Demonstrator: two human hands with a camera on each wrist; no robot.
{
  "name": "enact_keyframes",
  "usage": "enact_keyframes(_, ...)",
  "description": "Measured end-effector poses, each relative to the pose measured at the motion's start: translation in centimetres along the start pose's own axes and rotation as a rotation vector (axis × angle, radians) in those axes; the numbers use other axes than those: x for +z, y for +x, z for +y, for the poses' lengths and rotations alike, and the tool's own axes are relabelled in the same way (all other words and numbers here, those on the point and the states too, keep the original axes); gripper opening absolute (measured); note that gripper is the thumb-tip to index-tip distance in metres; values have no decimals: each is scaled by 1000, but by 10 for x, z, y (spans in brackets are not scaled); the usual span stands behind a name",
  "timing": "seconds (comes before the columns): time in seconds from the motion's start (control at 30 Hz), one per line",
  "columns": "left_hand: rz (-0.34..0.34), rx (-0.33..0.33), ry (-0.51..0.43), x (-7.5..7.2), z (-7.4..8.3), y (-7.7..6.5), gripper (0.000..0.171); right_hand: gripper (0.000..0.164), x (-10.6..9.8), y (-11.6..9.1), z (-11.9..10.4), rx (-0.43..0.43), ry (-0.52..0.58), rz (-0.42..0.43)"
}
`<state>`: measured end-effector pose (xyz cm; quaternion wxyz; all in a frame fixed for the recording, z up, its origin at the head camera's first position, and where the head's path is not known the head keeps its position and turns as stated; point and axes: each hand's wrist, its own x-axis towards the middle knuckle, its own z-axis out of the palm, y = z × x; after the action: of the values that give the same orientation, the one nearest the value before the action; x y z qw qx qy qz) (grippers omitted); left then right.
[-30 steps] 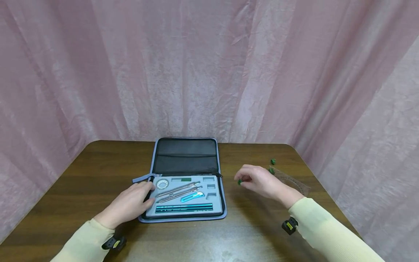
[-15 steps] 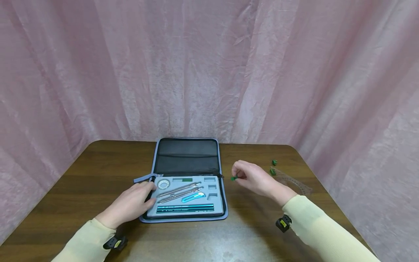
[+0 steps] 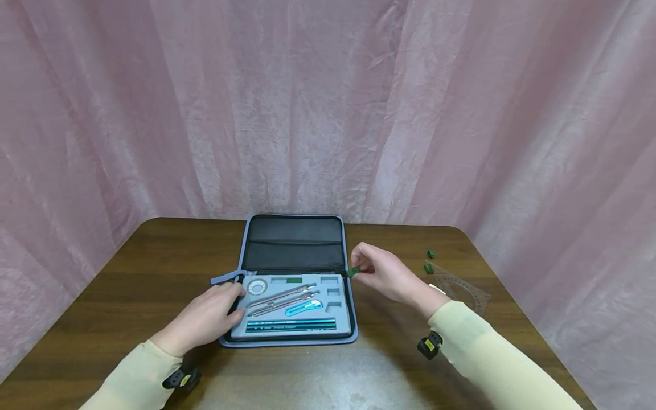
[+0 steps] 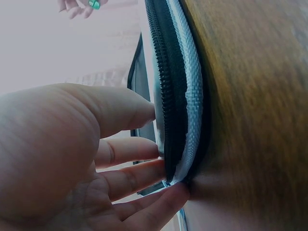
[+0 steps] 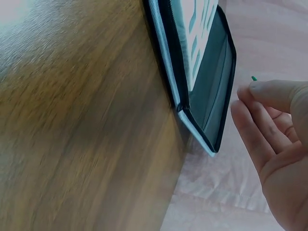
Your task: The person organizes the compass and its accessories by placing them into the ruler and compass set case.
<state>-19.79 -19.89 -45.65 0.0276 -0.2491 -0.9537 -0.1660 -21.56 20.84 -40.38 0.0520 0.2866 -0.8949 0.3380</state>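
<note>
A pink curtain (image 3: 328, 114) hangs behind a wooden table (image 3: 164, 250).

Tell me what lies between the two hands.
In the head view, the grey tray, bearing silver tools and a blue cutter, lies between the left hand and the right hand, which pinches a green piece.

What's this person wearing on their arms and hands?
The left sleeve and right sleeve are both long and pale yellow. Each wrist carries a small black device with a yellow mark: left device, right device. The left grip and right grip wear no gloves.
</note>
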Motion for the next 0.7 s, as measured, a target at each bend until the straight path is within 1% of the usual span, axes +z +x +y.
enact_keyframes(0.23,-6,-9,-1,-1,1,1,27,28,7,13,-8,31,-46,27)
enact_keyframes(0.43,-8,-17,2,-2,2,0,27,25,14,24,-14,13,-52,10)
enact_keyframes(0.7,-6,-17,-4,-3,2,-1,28,22,26,38,-22,-46,-86,-10)
